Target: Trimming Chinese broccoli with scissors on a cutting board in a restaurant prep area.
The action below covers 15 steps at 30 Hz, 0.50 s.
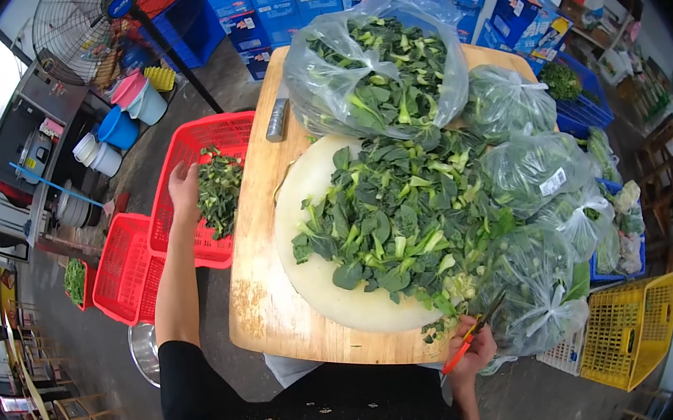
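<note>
My left hand (185,189) is over the red plastic basket (230,123) at the left of the table, beside a heap of cut leafy greens (221,191); whether it touches them I cannot tell. In my right hand (474,349), at the table's near edge, is a pair of scissors (463,353) with red-orange handles, blades towards the upper right. A large pile of leafy green vegetables (405,215) covers much of the round white cutting board (327,300). Behind it stands an open clear plastic bag (325,103) full of the same greens. A cleaver (277,119) lies at the table's far left, its handle towards me.
Tied bags of greens (542,173) line the right side of the wooden table (274,315). A smaller red basket (123,257) and a metal bowl (144,355) are at left. Right are yellow crates (632,326). A standing fan (77,28) and stacked blue boxes (273,17) are beyond.
</note>
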{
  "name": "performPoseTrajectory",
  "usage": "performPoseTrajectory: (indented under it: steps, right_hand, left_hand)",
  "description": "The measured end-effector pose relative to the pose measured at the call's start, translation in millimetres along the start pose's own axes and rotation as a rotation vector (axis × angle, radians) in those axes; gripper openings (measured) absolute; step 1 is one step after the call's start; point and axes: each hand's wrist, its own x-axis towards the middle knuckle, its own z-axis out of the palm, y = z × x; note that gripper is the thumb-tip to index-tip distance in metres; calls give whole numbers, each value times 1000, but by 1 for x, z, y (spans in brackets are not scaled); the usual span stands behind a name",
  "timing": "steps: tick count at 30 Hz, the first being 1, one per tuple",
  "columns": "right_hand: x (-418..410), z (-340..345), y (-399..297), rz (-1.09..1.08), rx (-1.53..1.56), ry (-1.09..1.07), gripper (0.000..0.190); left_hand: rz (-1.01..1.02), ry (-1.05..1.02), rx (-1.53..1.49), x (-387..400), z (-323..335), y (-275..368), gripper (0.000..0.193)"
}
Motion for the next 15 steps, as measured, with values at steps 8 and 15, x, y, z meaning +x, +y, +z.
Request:
performPoseTrajectory:
  steps: [8, 15]
  right_hand:
    - [5, 3, 1, -269, -132, 32, 26]
    - [6, 5, -7, -227, -187, 47, 24]
  left_hand:
    - [518, -823, 380, -212, 83, 218, 32]
    - [597, -743, 446, -260, 100, 206, 46]
